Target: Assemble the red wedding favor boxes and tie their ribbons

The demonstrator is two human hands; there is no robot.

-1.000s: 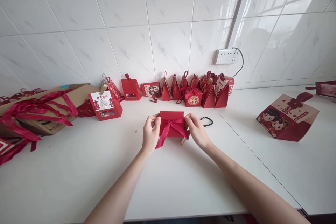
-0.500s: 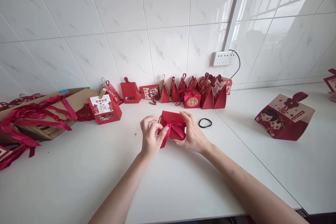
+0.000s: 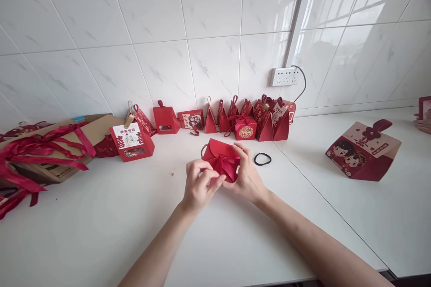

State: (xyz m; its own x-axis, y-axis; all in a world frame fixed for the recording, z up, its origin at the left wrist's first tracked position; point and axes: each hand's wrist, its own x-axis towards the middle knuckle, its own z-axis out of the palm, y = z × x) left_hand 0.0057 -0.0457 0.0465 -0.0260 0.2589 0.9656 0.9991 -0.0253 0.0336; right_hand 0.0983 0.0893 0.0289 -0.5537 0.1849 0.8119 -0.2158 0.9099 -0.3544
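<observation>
A small red gift box (image 3: 218, 153) with a red ribbon bow (image 3: 226, 166) sits between my hands, just above the white counter (image 3: 101, 224). My left hand (image 3: 199, 186) is closed, its fingers pinching the ribbon at the box's lower left. My right hand (image 3: 247, 176) wraps the box's right side, with the thumb and fingers on the bow. The underside of the box is hidden by my hands.
A row of red gift boxes (image 3: 242, 122) lines the tiled wall. A windowed red box (image 3: 132, 141) stands left, beside a cardboard box (image 3: 60, 152) draped in red ribbons. A black hair tie (image 3: 262, 158) lies right. A larger printed bag (image 3: 365, 150) rests on the right counter.
The box tilted and came closer to me. My hands moved from the two ends of the bow to grip together around its knot, the left hand curling tighter.
</observation>
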